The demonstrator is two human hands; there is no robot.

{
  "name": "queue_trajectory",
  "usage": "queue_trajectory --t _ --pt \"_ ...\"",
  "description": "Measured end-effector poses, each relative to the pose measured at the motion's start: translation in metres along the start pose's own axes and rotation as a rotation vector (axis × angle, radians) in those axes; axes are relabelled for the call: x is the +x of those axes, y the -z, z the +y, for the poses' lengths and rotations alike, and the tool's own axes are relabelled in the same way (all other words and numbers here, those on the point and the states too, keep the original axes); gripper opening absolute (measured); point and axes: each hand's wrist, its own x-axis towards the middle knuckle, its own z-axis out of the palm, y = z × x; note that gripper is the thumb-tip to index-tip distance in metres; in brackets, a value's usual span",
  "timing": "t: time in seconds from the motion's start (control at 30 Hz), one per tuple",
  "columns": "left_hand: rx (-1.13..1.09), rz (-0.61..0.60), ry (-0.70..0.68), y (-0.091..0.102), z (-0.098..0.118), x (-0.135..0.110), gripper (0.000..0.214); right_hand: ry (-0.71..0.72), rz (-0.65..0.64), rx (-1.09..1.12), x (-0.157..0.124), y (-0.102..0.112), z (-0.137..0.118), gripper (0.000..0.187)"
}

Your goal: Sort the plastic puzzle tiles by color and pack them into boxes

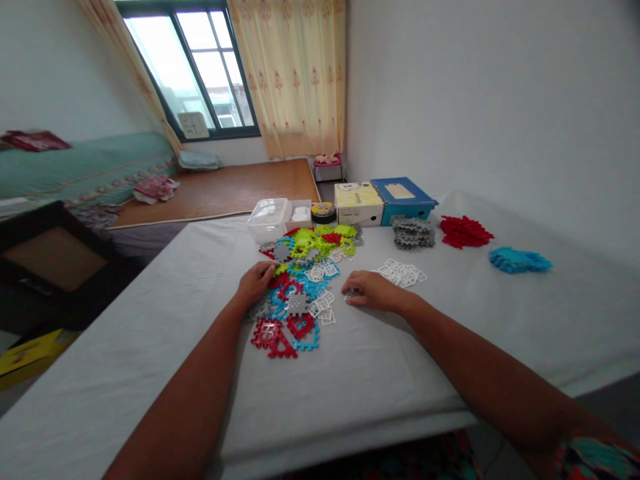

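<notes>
A mixed pile of flat, notched plastic building pieces (280,290) in red, blue, lime green and grey lies on the white-covered table. My left hand (256,283) rests at its left edge, fingers curled in against the pieces; what they grip, if anything, is hidden. To the right of the pile, my right hand (369,289) is closed low over the cloth. A small greyish piece (353,293) shows under its fingers. White lattice pieces (323,307) lie between the two hands, and a heap of similar white window-like pieces (403,273) sits just beyond my right hand.
Sorted heaps of grey (413,233), red (465,232) and blue pieces (519,260) lie at the right. Behind the pile stand a clear plastic box (269,220), a round tin (323,213), a yellow-white box (357,203) and a blue box (404,199). A wall borders the right side.
</notes>
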Motion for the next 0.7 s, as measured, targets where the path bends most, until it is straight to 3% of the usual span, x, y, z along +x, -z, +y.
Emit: queue_trajectory --t 0.3,0.53,0.7 --pt "-0.001 0.0 -0.008 -0.001 -0.002 0.0 0.046 -0.062 0.066 -0.054 -0.001 0.007 -0.011 0.023" --pt "-0.008 0.021 -0.003 -0.004 -0.001 -0.003 0.043 -0.111 0.138 -0.058 0.001 -0.004 0.002 0.03" --pt "-0.011 0.034 -0.01 -0.005 -0.002 -0.003 0.042 -0.262 0.208 -0.183 -0.007 0.013 0.017 0.026"
